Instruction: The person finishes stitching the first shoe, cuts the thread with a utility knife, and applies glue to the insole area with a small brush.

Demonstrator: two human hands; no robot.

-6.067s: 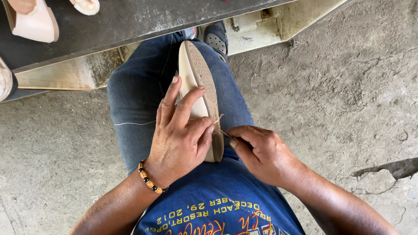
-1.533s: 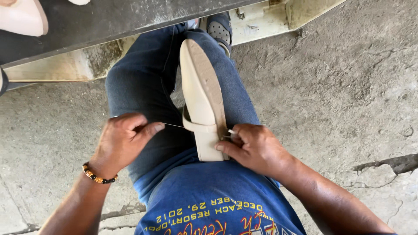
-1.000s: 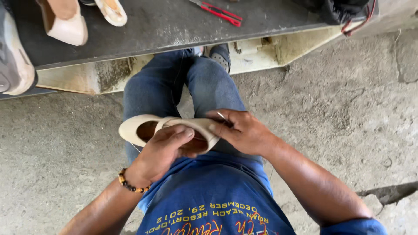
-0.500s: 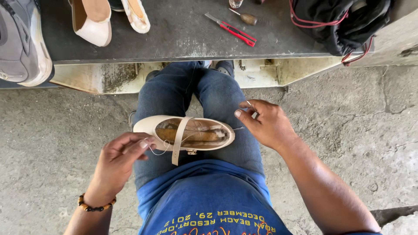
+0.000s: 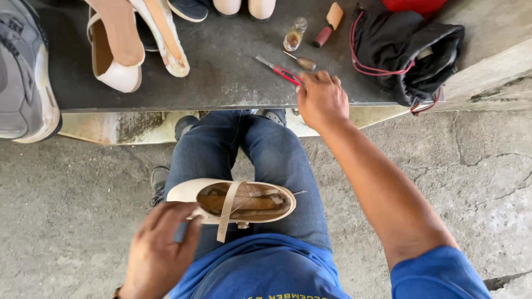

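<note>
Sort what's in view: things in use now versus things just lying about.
In use: cream strap shoe on the lap, left hand steadying it; red-handled tool, right hand reaching for it.
Lying about: grey sneaker, beige heels, small bottle, black bag.

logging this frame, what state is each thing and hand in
cream shoe: on its side across the lap, strap loose
left hand: gripping the shoe's near edge
right hand: stretched to the bench, at the red-handled tool
small bottle: upright
black bag: slumped open
grey sneaker: on the bench
</note>
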